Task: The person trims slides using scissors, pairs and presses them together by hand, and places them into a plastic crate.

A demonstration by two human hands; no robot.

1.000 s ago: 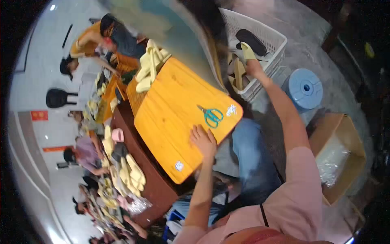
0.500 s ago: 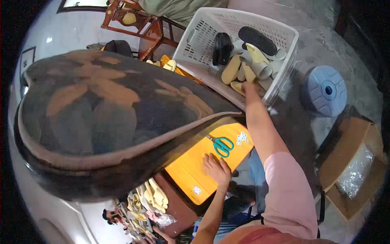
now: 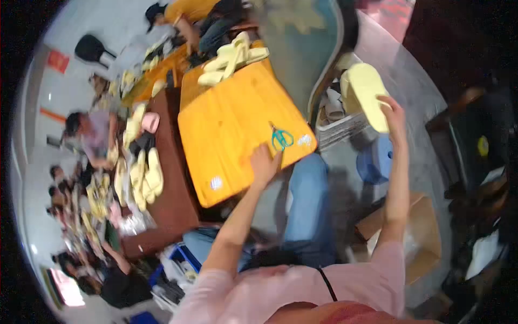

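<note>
My right hand [image 3: 395,114] grips a pale yellow slipper [image 3: 368,89] at its lower end. The slipper is raised beside the white basket [image 3: 345,127], its flat face toward me. My left hand [image 3: 263,164] lies on the orange-yellow tabletop [image 3: 232,124] near its front edge, fingers stretched out and somewhat blurred, holding nothing. Close to those fingertips lie scissors with teal handles [image 3: 282,140]. A small pile of white bits [image 3: 305,141] rests right of the scissors, and another white patch [image 3: 216,183] is at the table's near left corner.
Several pale yellow slippers [image 3: 232,62] are heaped at the table's far edge. More slippers [image 3: 145,178] lie on a brown surface [image 3: 175,162] to the left. On the floor at right are a blue round container [image 3: 374,160] and a cardboard box [image 3: 426,232]. Other people work at far left.
My right hand has come up out of the white basket with a pale yellow slipper. The view has swung left, showing more tables and people. My left hand stays on the tabletop by the scissors.
</note>
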